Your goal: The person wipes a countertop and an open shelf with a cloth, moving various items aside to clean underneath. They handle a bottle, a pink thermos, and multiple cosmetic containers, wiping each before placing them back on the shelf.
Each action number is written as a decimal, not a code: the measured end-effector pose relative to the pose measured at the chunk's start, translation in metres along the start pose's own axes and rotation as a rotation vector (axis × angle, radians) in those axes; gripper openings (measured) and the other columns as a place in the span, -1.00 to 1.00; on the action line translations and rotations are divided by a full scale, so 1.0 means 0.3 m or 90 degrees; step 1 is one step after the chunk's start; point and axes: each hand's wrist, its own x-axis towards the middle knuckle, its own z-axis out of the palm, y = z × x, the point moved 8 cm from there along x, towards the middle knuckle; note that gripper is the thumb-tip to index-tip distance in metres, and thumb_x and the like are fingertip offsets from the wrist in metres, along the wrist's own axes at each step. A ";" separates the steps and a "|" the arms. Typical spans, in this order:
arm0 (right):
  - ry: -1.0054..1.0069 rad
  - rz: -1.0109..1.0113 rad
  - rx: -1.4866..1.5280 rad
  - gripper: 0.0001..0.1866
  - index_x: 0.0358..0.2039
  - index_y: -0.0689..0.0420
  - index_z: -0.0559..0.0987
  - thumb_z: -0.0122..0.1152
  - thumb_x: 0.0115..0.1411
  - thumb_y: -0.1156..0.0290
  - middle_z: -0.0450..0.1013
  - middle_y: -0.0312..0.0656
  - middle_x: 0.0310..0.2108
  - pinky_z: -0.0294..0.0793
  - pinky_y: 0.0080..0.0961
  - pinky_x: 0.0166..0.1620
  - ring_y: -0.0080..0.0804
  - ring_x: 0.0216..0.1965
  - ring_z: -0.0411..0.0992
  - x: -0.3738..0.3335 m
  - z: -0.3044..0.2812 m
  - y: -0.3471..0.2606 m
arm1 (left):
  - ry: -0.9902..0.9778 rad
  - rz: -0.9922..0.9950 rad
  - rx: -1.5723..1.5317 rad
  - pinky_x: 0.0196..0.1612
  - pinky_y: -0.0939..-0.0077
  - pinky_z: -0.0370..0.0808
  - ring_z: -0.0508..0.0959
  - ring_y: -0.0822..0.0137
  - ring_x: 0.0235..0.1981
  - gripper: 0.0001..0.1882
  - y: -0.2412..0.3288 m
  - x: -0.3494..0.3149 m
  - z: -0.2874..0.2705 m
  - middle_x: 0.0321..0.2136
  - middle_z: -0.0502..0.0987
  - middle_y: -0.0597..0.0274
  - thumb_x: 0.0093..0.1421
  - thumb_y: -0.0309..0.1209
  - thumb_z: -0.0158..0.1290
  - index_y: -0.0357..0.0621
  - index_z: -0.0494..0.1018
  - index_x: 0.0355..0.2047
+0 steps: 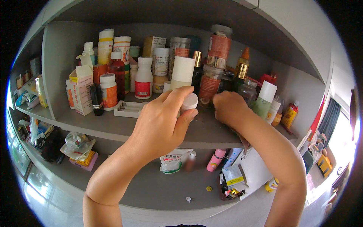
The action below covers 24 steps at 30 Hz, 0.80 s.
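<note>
My left hand (pixel 160 120) is wrapped round a small bottle with a white cap (pixel 190 101); its body is mostly hidden by my fingers. Just behind stands a taller pale green bottle with a white cap (pixel 183 70). My right hand (pixel 230 108) is closed and low over the shelf (pixel 204 130), beside two stacked clear jars with red labels (pixel 210 85). What its fingers hold is hidden; a brownish strip of cloth-like material (pixel 243 139) shows under the forearm at the shelf's front edge.
Left of my hands stand an orange-labelled white bottle (pixel 108 92), a pink-and-white box (pixel 81 90) and a white tray (pixel 126 109). A tilted green bottle (pixel 263 99) is right of my right wrist. Below are a white bag (pixel 175 160) and a pink bottle (pixel 216 160).
</note>
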 end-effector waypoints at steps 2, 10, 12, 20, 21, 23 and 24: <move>0.003 0.007 0.067 -0.76 -0.24 0.21 0.65 0.15 0.08 0.45 0.56 0.06 -0.22 0.55 -0.19 -0.10 0.00 -0.17 0.55 -0.040 -0.026 0.014 | 0.002 0.001 0.002 -0.49 0.48 0.42 0.53 0.29 -0.57 -0.61 0.004 0.006 0.002 -0.37 0.56 -0.05 0.20 -0.44 0.13 -0.30 0.39 0.02; 0.239 -0.051 0.310 -0.78 -0.30 0.14 0.66 0.23 0.03 0.36 0.57 0.00 -0.38 0.51 -0.24 -0.21 -0.01 -0.33 0.54 -0.212 -0.159 0.089 | 0.005 -0.009 0.008 -0.49 0.51 0.40 0.46 0.35 -0.59 -0.60 0.004 0.004 -0.001 -0.37 0.56 0.01 0.18 -0.44 0.16 -0.26 0.40 0.02; 0.198 -0.097 0.298 -0.78 -0.30 0.14 0.67 0.23 0.04 0.37 0.57 0.01 -0.38 0.50 -0.25 -0.20 0.01 -0.32 0.53 -0.214 -0.096 0.059 | 0.001 -0.018 0.003 -0.50 0.52 0.37 0.44 0.37 -0.59 -0.60 0.001 0.005 0.002 -0.37 0.56 0.03 0.18 -0.44 0.16 -0.25 0.40 0.03; 0.171 -0.237 0.509 -0.78 -0.34 0.13 0.67 0.23 -0.02 0.38 0.57 -0.05 -0.42 0.51 -0.27 -0.19 -0.09 -0.33 0.54 -0.311 -0.204 0.024 | -0.023 -0.122 -0.030 -0.52 0.59 0.32 0.38 0.53 -0.59 -0.60 -0.012 0.000 -0.004 -0.42 0.53 0.16 0.20 -0.47 0.14 -0.28 0.39 0.04; 0.213 -0.238 0.478 -0.79 -0.34 0.14 0.66 0.23 -0.02 0.37 0.57 -0.05 -0.43 0.52 -0.26 -0.20 -0.08 -0.34 0.54 -0.306 -0.212 0.032 | -0.013 -0.117 -0.036 -0.53 0.61 0.32 0.38 0.55 -0.59 -0.60 -0.012 0.000 -0.006 -0.41 0.53 0.16 0.20 -0.47 0.14 -0.28 0.39 0.04; 0.277 -0.285 0.413 -0.78 -0.33 0.13 0.68 0.26 -0.05 0.42 0.56 -0.04 -0.41 0.50 -0.26 -0.20 -0.09 -0.34 0.52 -0.279 -0.198 -0.006 | 0.005 -0.105 -0.046 -0.53 0.63 0.32 0.39 0.58 -0.59 -0.61 -0.022 -0.003 -0.006 -0.38 0.53 0.17 0.21 -0.48 0.13 -0.29 0.39 0.04; 0.307 -0.305 0.378 -0.77 -0.33 0.12 0.68 0.28 -0.07 0.44 0.56 -0.04 -0.39 0.49 -0.26 -0.21 -0.10 -0.34 0.51 -0.267 -0.194 -0.031 | 0.005 -0.108 -0.046 -0.53 0.64 0.32 0.39 0.59 -0.58 -0.61 -0.021 -0.003 -0.006 -0.38 0.53 0.17 0.22 -0.48 0.13 -0.29 0.39 0.04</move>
